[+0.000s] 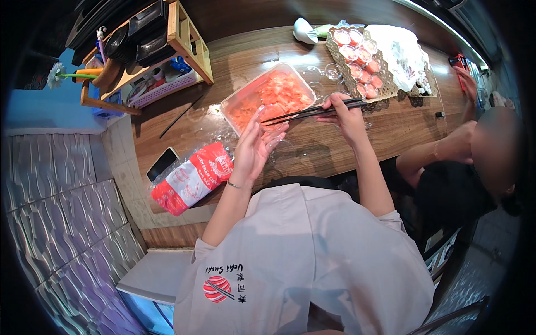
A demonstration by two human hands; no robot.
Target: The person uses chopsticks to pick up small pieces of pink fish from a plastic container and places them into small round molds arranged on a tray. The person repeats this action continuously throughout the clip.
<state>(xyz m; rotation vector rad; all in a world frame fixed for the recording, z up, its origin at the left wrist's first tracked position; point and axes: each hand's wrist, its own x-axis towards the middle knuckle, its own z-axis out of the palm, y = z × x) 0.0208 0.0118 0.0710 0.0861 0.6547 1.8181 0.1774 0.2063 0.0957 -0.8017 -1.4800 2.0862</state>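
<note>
My right hand (345, 116) is closed around a pair of black chopsticks (301, 114), whose tips point left over the near edge of a rectangular plastic tub (225, 105). Shredded orange-pink food (282, 89), which looks like pickled ginger, is heaped in the tub. At the tub's near side my left hand (252, 153) holds a small clear cup (273, 114) between thumb and fingers, with the chopstick tips close to it. How full this cup is, I cannot tell.
Several small cups with pink contents (355, 53) stand on a patterned tray (385, 84), beside a white plastic bag (397, 53). A red-and-white package (195, 177) and a phone (162, 163) lie at left. A wooden rack (190, 42) stands behind; another person's arm (452, 148) is at right.
</note>
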